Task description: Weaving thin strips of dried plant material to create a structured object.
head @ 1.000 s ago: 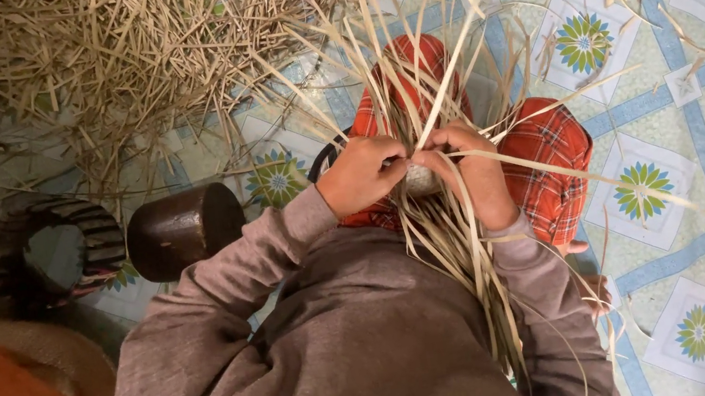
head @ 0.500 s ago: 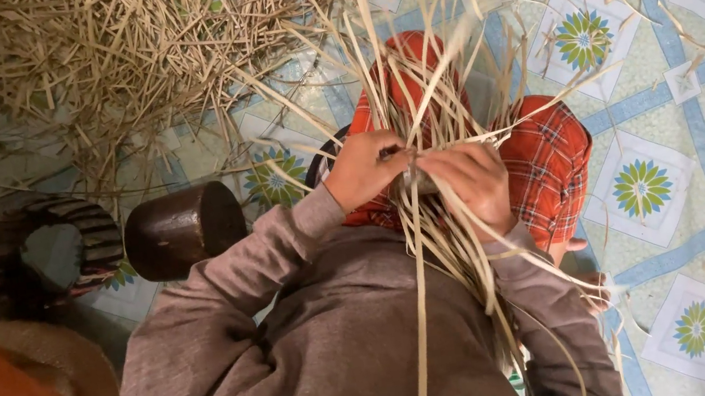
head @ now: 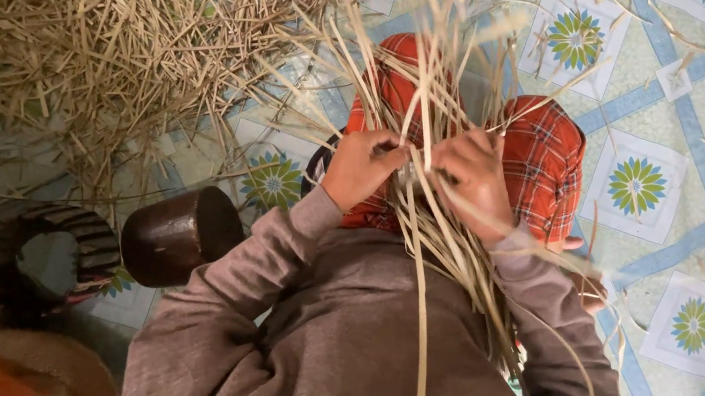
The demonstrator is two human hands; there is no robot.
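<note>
Since a moment ago my right hand [head: 470,174] has slid a little lower along the weave, and the long loose strip [head: 419,308] that swung down over my chest still hangs there, its free end well below my fingers. My left hand [head: 359,168] has barely shifted. Both hands are closed on the bundle of dried palm strips [head: 416,97]: the left fingers pinch a strip at the small woven start [head: 410,179], which sits right between my two sets of fingertips, and the right fingers curl around strips just beside it. The strips fan up and away from my fingertips over my red plaid knees [head: 550,161], and more trail down past my right wrist. Off past my left knuckles, well apart, lies a dark brown cylinder [head: 179,236] on the tiled floor [head: 681,115], with a striped ring-shaped thing [head: 57,253] beyond it. A heap of cut straw [head: 121,56] lies far above my left fingers.
</note>
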